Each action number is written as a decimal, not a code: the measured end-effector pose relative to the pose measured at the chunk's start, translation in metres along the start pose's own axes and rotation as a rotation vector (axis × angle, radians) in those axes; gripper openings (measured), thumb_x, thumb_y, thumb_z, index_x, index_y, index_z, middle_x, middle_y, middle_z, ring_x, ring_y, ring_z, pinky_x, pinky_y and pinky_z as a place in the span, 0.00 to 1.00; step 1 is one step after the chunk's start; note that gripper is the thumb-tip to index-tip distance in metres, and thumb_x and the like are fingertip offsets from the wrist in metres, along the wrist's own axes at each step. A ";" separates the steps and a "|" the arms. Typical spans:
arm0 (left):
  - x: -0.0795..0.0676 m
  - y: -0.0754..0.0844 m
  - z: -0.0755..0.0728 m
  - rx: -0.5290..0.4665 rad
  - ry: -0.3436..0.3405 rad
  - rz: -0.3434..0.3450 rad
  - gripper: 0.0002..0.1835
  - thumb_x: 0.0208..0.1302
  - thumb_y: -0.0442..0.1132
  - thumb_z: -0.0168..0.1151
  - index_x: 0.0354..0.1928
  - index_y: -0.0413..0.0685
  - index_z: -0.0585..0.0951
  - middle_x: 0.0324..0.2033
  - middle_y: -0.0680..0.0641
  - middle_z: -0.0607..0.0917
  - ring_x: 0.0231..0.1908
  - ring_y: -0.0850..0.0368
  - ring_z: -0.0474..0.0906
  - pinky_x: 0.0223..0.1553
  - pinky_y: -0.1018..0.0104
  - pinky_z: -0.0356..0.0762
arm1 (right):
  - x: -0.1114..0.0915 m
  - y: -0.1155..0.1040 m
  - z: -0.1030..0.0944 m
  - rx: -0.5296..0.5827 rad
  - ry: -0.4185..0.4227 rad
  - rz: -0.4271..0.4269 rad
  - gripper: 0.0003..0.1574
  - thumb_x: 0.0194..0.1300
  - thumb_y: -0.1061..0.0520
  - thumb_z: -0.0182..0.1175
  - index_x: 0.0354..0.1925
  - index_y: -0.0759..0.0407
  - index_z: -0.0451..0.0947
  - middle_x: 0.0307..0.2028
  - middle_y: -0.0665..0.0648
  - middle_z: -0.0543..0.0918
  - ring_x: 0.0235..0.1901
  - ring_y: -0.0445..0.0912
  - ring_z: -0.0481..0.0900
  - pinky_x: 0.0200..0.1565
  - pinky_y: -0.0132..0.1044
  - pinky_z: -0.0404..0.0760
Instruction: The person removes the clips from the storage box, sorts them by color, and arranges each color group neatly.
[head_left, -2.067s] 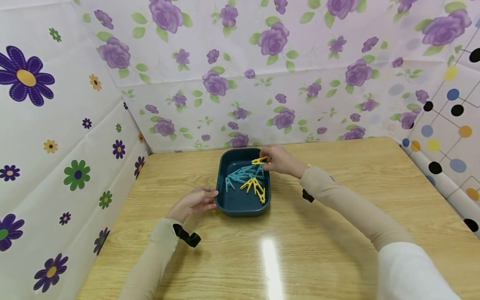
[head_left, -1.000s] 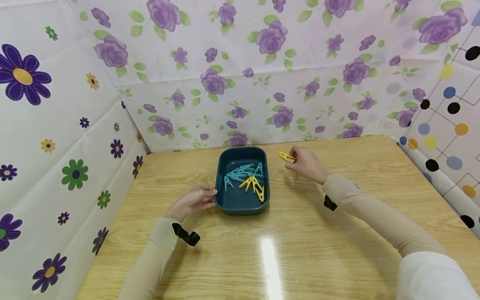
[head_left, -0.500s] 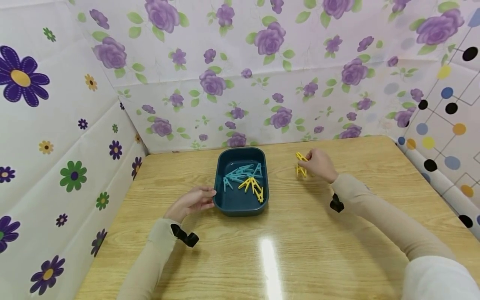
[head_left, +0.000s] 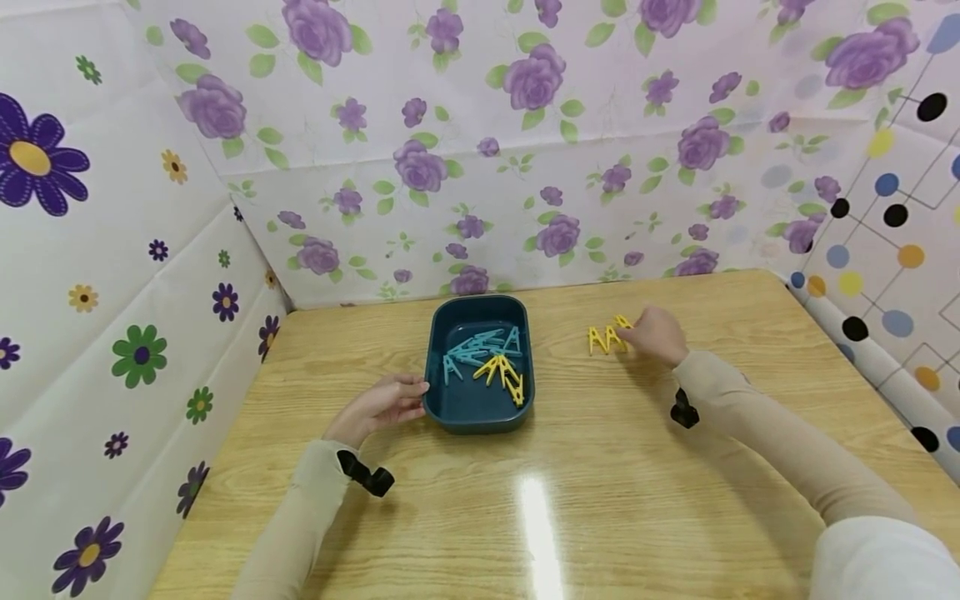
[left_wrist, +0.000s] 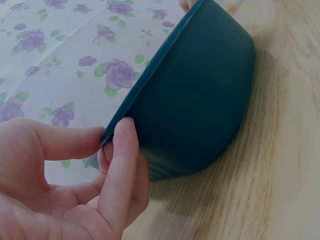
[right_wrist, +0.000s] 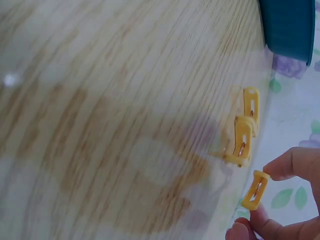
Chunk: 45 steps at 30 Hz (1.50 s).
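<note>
A yellow clothespin (right_wrist: 254,192), newly brought across from the teal tub (head_left: 480,423), hangs pinched between the right hand's (head_left: 656,336) thumb and fingers beside two yellow clothespins (right_wrist: 243,136) on the table (head_left: 645,483), apparently extending their row, as the left hand (head_left: 381,406) grips the tub's rim.

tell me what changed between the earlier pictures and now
The right hand, pinching a yellow clothespin, moved right from the teal bin to beside two other yellow clothespins on the table. The left hand kept hold of the bin's rim; the clothespins inside look unmoved.
</note>
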<state>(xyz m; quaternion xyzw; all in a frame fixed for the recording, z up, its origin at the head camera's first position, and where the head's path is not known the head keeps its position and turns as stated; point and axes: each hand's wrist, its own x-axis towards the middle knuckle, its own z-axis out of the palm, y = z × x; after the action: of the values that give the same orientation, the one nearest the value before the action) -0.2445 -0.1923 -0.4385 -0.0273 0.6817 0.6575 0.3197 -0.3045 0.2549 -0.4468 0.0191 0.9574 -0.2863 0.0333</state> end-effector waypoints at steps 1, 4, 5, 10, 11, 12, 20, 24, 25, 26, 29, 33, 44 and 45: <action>0.000 0.000 0.000 -0.001 0.000 -0.001 0.06 0.68 0.35 0.47 0.42 0.40 0.70 0.28 0.53 0.79 0.29 0.64 0.76 0.36 0.72 0.79 | 0.000 0.002 -0.001 -0.007 -0.010 0.007 0.32 0.58 0.46 0.59 0.06 0.52 0.59 0.05 0.45 0.56 0.08 0.39 0.54 0.12 0.30 0.56; 0.000 0.000 0.000 -0.005 -0.001 -0.005 0.08 0.68 0.36 0.48 0.44 0.38 0.69 0.29 0.52 0.79 0.30 0.63 0.76 0.37 0.72 0.79 | 0.002 0.007 -0.003 -0.025 -0.060 0.026 0.30 0.59 0.46 0.58 0.07 0.54 0.63 0.06 0.45 0.57 0.09 0.39 0.54 0.14 0.30 0.56; -0.001 0.000 0.000 -0.008 0.000 -0.006 0.08 0.68 0.36 0.48 0.44 0.38 0.70 0.29 0.52 0.79 0.29 0.63 0.76 0.37 0.72 0.79 | 0.002 0.009 -0.003 -0.027 -0.081 0.029 0.29 0.59 0.46 0.57 0.07 0.54 0.64 0.06 0.45 0.57 0.09 0.39 0.54 0.14 0.30 0.57; -0.002 0.000 0.000 -0.015 -0.008 -0.008 0.06 0.68 0.35 0.48 0.42 0.39 0.70 0.28 0.52 0.79 0.29 0.64 0.76 0.36 0.72 0.79 | 0.005 0.015 -0.004 -0.043 -0.169 0.051 0.27 0.61 0.47 0.55 0.09 0.53 0.64 0.07 0.46 0.56 0.10 0.39 0.54 0.15 0.31 0.58; -0.002 0.000 0.000 -0.018 -0.007 -0.009 0.06 0.68 0.35 0.48 0.42 0.39 0.70 0.28 0.52 0.79 0.29 0.64 0.76 0.36 0.72 0.79 | 0.006 0.016 -0.003 -0.046 -0.179 0.053 0.27 0.61 0.46 0.54 0.09 0.53 0.63 0.07 0.46 0.56 0.10 0.39 0.54 0.15 0.31 0.58; -0.002 0.000 -0.001 -0.022 -0.009 -0.009 0.06 0.68 0.35 0.48 0.42 0.39 0.70 0.28 0.52 0.79 0.29 0.64 0.76 0.36 0.72 0.79 | 0.006 0.016 -0.003 -0.048 -0.187 0.053 0.28 0.62 0.47 0.53 0.09 0.52 0.62 0.07 0.46 0.56 0.10 0.39 0.53 0.15 0.31 0.58; 0.001 0.000 -0.003 -0.035 0.003 -0.003 0.10 0.67 0.35 0.49 0.46 0.36 0.69 0.29 0.51 0.79 0.29 0.63 0.77 0.34 0.72 0.80 | 0.014 0.013 -0.005 -0.085 -0.196 0.040 0.22 0.56 0.59 0.48 0.09 0.50 0.57 0.08 0.46 0.55 0.10 0.39 0.53 0.17 0.31 0.57; 0.001 0.000 -0.002 -0.034 0.004 -0.001 0.13 0.67 0.35 0.49 0.49 0.34 0.68 0.30 0.50 0.79 0.29 0.63 0.77 0.34 0.72 0.80 | 0.016 0.014 -0.003 -0.097 -0.212 0.067 0.22 0.56 0.60 0.49 0.09 0.50 0.57 0.08 0.46 0.57 0.10 0.39 0.56 0.17 0.30 0.60; 0.000 0.000 -0.002 -0.033 0.003 0.002 0.13 0.67 0.35 0.49 0.49 0.33 0.67 0.31 0.50 0.79 0.29 0.63 0.77 0.34 0.72 0.80 | 0.016 0.014 -0.002 -0.095 -0.212 0.069 0.22 0.56 0.60 0.50 0.09 0.50 0.58 0.08 0.46 0.57 0.10 0.39 0.56 0.17 0.31 0.60; 0.000 0.000 -0.002 -0.036 0.002 0.003 0.14 0.67 0.35 0.49 0.49 0.33 0.67 0.31 0.50 0.79 0.29 0.63 0.77 0.34 0.72 0.80 | 0.016 0.014 -0.002 -0.093 -0.212 0.071 0.23 0.56 0.60 0.50 0.09 0.50 0.58 0.08 0.46 0.58 0.10 0.39 0.57 0.17 0.31 0.60; 0.000 -0.001 -0.002 -0.036 -0.002 0.007 0.13 0.67 0.36 0.50 0.49 0.34 0.68 0.31 0.50 0.79 0.29 0.63 0.77 0.34 0.73 0.80 | 0.016 0.014 -0.002 -0.084 -0.205 0.071 0.23 0.56 0.60 0.50 0.08 0.50 0.58 0.07 0.47 0.58 0.10 0.40 0.57 0.17 0.31 0.61; 0.001 -0.001 -0.002 -0.035 0.010 0.001 0.13 0.67 0.36 0.50 0.49 0.34 0.68 0.30 0.50 0.79 0.29 0.63 0.77 0.34 0.72 0.80 | 0.014 0.014 -0.003 -0.058 -0.207 0.056 0.24 0.56 0.59 0.50 0.07 0.50 0.60 0.07 0.46 0.60 0.09 0.40 0.57 0.17 0.31 0.61; 0.001 -0.001 -0.001 -0.026 0.009 -0.004 0.15 0.67 0.36 0.51 0.51 0.34 0.67 0.31 0.51 0.79 0.29 0.63 0.77 0.35 0.72 0.80 | 0.005 -0.004 -0.009 -0.049 -0.077 -0.058 0.26 0.61 0.57 0.48 0.08 0.50 0.55 0.07 0.45 0.53 0.09 0.39 0.49 0.15 0.30 0.53; 0.001 0.000 -0.001 -0.024 0.010 -0.002 0.14 0.67 0.36 0.51 0.50 0.34 0.68 0.30 0.51 0.79 0.29 0.63 0.77 0.35 0.72 0.80 | 0.004 -0.007 -0.009 -0.043 -0.058 -0.074 0.26 0.61 0.57 0.48 0.09 0.51 0.55 0.07 0.45 0.53 0.10 0.39 0.48 0.15 0.30 0.53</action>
<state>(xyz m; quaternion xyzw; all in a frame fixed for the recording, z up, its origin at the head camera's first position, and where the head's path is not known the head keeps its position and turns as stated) -0.2452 -0.1930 -0.4393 -0.0352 0.6752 0.6653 0.3166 -0.3096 0.2546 -0.4360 -0.0252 0.9620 -0.2669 0.0507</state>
